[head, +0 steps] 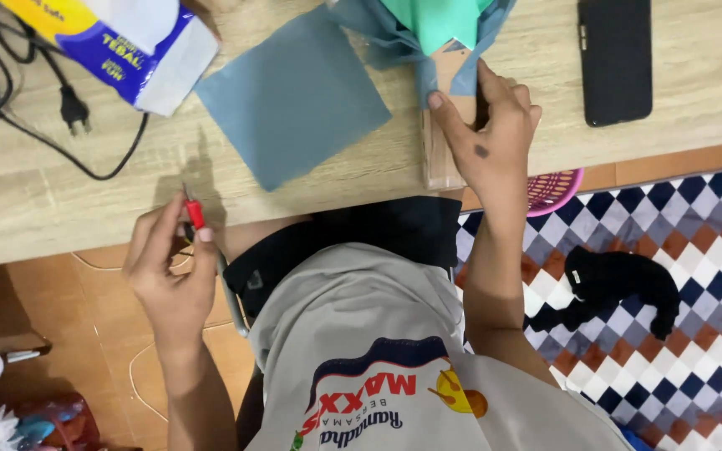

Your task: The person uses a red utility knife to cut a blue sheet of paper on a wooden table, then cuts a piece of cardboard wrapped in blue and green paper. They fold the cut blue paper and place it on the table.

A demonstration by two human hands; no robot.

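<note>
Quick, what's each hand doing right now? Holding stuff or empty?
Left hand: closed, pinching a small red-handled tool.
Right hand: closed around a wooden block on the table, fingers on the blue paper folded over its top.

Even, fairly bright indoor light falls from above, casting a soft shadow of the left hand (169, 276) onto the wooden table (35, 200). Focus is reasonably sharp centrally, with slight softness and compression blur throughout; no strong glare appears.

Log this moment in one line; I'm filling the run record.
left hand: pinches red-handled tool | right hand: grips wooden block | blue sheet between
</note>
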